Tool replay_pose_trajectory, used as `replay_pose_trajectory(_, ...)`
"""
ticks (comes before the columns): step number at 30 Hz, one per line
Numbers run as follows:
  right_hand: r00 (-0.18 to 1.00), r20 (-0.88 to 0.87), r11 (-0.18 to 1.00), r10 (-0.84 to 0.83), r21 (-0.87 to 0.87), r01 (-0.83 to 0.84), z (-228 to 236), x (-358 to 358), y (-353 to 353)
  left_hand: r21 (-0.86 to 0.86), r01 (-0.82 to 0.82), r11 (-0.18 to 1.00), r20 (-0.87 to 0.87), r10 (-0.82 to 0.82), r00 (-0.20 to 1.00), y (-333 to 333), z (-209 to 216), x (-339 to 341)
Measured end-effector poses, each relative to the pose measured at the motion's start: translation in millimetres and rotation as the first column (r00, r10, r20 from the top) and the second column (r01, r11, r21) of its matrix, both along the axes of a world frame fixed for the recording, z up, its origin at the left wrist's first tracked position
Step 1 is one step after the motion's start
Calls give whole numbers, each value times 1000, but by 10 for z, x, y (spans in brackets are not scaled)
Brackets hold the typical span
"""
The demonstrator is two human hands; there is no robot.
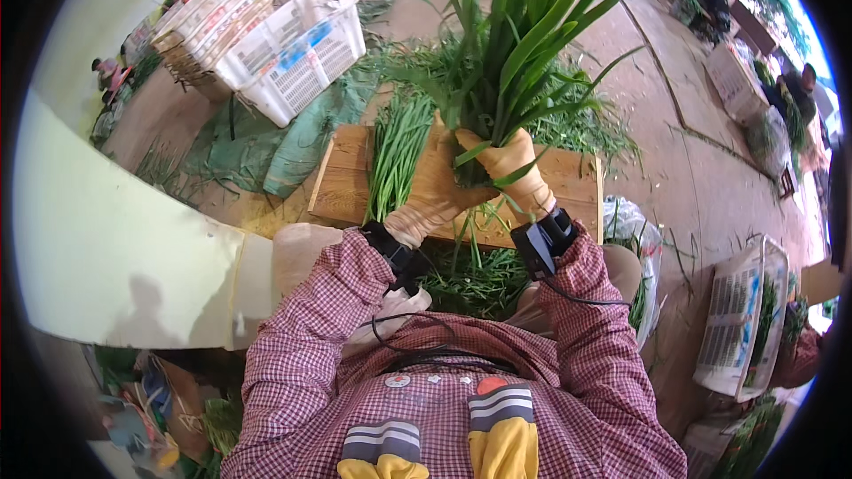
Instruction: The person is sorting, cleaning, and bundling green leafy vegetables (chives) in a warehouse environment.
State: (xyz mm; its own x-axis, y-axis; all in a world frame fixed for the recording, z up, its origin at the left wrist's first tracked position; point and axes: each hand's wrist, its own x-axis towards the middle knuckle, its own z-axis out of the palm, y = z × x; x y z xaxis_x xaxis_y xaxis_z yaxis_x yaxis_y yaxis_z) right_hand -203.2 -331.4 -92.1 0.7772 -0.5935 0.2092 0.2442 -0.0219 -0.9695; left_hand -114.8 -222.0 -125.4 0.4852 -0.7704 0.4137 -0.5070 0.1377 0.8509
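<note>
Both of my hands wear tan gloves, and each is closed round the lower part of a bunch of long, flat green leaves (pixel 510 53). My left hand (pixel 432 182) grips it from the left, my right hand (pixel 515 173) from the right. The leaves fan out upward and away from me, and thin pale ends hang below my hands. Beneath them is a low wooden board (pixel 342 173). Beside my left hand a bundle of thin green stalks (pixel 397 155) lies on that board. My fingertips are partly hidden by the leaves.
Loose green trimmings (pixel 577 115) litter the floor beyond the board, and more cuttings (pixel 484 279) lie between my knees. A white crate (pixel 306 58) stands on green sheeting (pixel 240 146) next to stacked crates (pixel 217 18). Another white crate (pixel 737 319) is at right; a pale curved surface (pixel 133 239) borders my left.
</note>
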Motion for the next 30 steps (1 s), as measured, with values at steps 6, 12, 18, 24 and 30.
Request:
replay_pose_trajectory(6, 981, -126, 977, 145, -136, -162, -390, -47, -312, 57, -57, 997, 111, 50, 993, -310, -560, 152)
replay_pose_trajectory(12, 989, -127, 943, 70, -315, -107, -468, 3, -535, -267, 58, 962, -701, -235, 673, -606, -554, 171)
replay_pose_trajectory(18, 998, -23, 954, 66, -291, -70, -359, -23, -558, -264, 158, 951, -344, -246, 906, -582, -191, 182)
replay_pose_trajectory(24, 995, -86, 840, 50, -535, -89, -128, -67, -641, -239, 290, 927, -837, -348, 422, -573, -90, 238)
replay_pose_trajectory(30, 989, 146, 656, 22, -749, 96, 24, 37, -510, -443, 237, 865, -699, -498, 514, -614, -242, 188)
